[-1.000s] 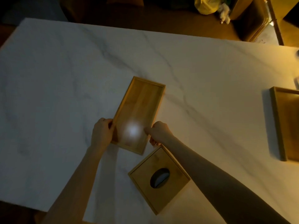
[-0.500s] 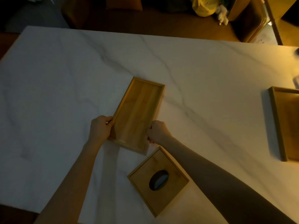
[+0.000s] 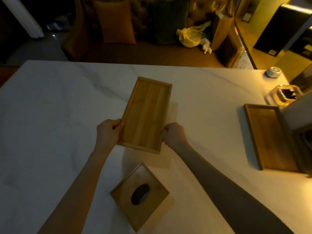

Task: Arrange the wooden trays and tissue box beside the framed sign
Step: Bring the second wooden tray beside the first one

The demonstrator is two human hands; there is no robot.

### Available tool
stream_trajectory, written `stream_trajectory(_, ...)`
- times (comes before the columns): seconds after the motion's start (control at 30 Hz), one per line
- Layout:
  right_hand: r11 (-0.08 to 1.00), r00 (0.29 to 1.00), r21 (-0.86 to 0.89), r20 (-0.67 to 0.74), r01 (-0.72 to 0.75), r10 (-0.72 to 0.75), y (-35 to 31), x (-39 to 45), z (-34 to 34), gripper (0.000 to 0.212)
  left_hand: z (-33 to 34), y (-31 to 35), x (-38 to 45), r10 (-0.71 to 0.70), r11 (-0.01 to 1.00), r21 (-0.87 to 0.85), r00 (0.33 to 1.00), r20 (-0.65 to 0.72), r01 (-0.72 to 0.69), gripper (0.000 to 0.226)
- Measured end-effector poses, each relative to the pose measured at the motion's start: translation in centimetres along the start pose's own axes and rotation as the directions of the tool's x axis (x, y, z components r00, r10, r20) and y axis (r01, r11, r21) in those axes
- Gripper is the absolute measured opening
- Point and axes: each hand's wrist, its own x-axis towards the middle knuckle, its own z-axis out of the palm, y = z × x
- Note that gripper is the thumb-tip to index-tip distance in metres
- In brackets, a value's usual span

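Observation:
A long wooden tray is held above the white marble table, casting a faint shadow to its right. My left hand grips its near left edge and my right hand grips its near right edge. A wooden tissue box with an oval hole in its top lies on the table just below the tray, turned diagonally. A second, larger wooden tray sits at the table's right side, partly covered by a pale upright object that may be the framed sign.
A small round white device and a clear container with dark contents stand at the far right corner. Beyond the table's far edge are a sofa with cushions and a yellow bag.
Both hands have lifted the long tray off the table and carried it slightly away from me. The view has tilted up, showing more of the room and the right corner.

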Motion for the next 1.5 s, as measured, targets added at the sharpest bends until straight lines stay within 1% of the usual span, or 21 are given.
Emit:
stream_trajectory(0.1,0.993,0.997,0.106,-0.054,-0.052,0.058,2.1,-0.5,-2.9,0.024,1.6,3.0,-1.3,-0.006,0.997,-0.077,1.000,0.003,0.007,0.028)
stream_trajectory(0.2,0.976,0.991,0.209,-0.105,-0.059,0.082,4.4,-1.4,-6.0,0.023,3.5,5.4,-2.4,-0.017,0.987,-0.158,0.999,0.027,0.021,0.029)
stream_trajectory(0.3,0.974,0.983,0.223,-0.163,-0.043,0.081,6.7,-2.4,-8.9,0.025,5.6,7.6,-3.6,-0.054,0.962,-0.265,0.996,0.074,0.071,0.028)
stream_trajectory(0.4,0.975,0.982,0.215,-0.167,-0.051,0.088,8.9,-3.3,-11.5,0.022,7.7,9.5,-4.8,-0.037,0.939,-0.337,0.993,0.113,0.073,0.027)
stream_trajectory(0.5,0.971,0.978,0.226,-0.174,-0.077,0.118,11.1,-3.8,-13.5,0.021,10.0,11.2,-5.7,0.019,0.951,-0.310,0.994,0.110,0.016,0.025)
stream_trajectory(0.77,0.968,0.956,0.209,-0.229,-0.136,0.183,16.6,-3.6,-16.7,0.022,16.0,14.1,-7.1,0.064,0.961,-0.277,0.987,0.145,-0.021,0.024)
stream_trajectory(0.87,0.965,0.952,0.199,-0.218,-0.173,0.216,18.0,-3.0,-17.1,0.023,17.8,14.4,-7.2,0.066,0.969,-0.246,0.984,0.167,-0.023,0.024)
stream_trajectory(1.07,0.960,0.958,0.172,-0.149,-0.219,0.246,20.1,-1.8,-17.2,0.025,20.2,14.0,-7.0,0.074,0.980,-0.196,0.977,0.198,-0.034,0.025)
stream_trajectory(1.2,0.960,0.952,0.142,-0.156,-0.242,0.264,21.2,-0.9,-16.8,0.025,21.9,13.7,-6.8,0.081,0.986,-0.158,0.969,0.233,-0.045,0.022)
stream_trajectory(1.5,0.959,0.954,0.077,-0.108,-0.271,0.278,22.7,1.1,-16.8,0.025,24.5,12.9,-6.4,0.037,0.984,-0.179,0.970,0.238,0.007,0.023)
